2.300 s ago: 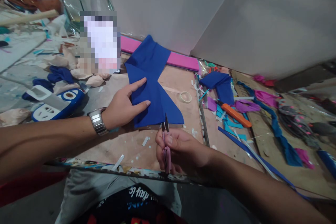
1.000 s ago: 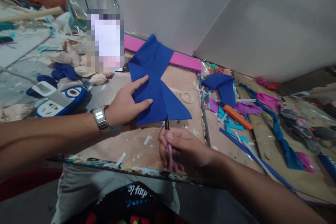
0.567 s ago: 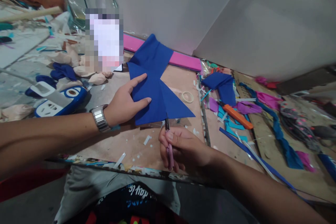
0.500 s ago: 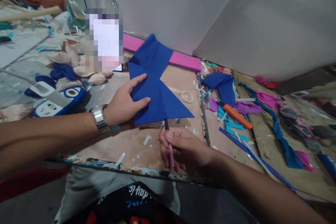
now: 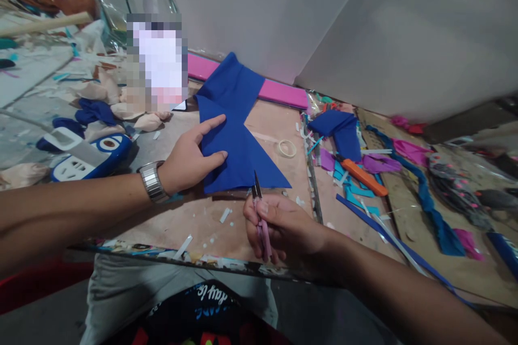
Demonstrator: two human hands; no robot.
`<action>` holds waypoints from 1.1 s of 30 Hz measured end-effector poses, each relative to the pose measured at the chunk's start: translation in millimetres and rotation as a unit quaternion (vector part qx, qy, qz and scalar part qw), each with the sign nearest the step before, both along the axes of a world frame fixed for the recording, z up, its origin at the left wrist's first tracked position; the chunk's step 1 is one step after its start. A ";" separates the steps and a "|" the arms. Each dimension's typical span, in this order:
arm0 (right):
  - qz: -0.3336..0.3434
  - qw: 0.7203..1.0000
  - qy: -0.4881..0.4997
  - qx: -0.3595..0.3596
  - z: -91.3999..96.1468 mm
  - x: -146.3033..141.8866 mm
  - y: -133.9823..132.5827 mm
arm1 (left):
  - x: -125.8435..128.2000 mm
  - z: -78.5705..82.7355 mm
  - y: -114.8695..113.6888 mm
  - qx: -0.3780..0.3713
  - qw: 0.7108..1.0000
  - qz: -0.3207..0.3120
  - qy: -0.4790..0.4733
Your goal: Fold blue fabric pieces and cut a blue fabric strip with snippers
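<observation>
Watching the head view from my remote station, I find the blue cloth [image 5: 234,143] lying at the centre of the frame, its far end overlapping a pink strip [image 5: 285,94]. I see the left hand [image 5: 188,159] spread palm-down on the cloth's left side, thumb and forefinger apart; a metal-banded watch [image 5: 152,182] sits on that wrist. The right hand [image 5: 279,215], lower centre, is closed around pink-handled scissors [image 5: 264,234], tips pointing up the frame over the cloth's near edge. I cannot tell whether a blade is beneath the fabric. The two hands are apart from each other. Right of the cloth I make out a pale ring [image 5: 279,151] on the table [image 5: 162,232]; farther right, an orange cutter [image 5: 361,176] lies near another blue piece [image 5: 346,132]. Mid-left is a blue-and-white power strip [image 5: 75,168].
</observation>
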State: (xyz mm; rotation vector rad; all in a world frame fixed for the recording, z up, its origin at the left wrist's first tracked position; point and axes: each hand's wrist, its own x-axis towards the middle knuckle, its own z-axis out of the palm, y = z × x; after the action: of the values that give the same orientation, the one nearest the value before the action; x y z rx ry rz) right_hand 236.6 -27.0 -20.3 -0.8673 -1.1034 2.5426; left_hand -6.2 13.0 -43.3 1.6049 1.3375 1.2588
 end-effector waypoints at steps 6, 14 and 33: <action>-0.007 1.000 -0.010 -0.001 -1.3 -0.2 1.1 | 0.8 -0.4 -2.3 0.008 1.000 -0.027 -0.010; -0.004 1.000 0.010 0.004 -3.0 -1.4 5.7 | 0.2 -2.0 -1.5 0.019 0.999 -0.030 -0.013; -0.001 1.000 0.004 0.004 -3.3 -1.4 6.6 | -0.4 0.3 -0.7 0.017 1.000 -0.020 -0.011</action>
State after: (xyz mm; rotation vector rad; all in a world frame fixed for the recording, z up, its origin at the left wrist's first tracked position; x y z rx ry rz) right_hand 235.3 -20.4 -23.6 -0.8560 -1.1102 2.5358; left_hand -6.6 12.3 -42.9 1.6285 1.2702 1.2785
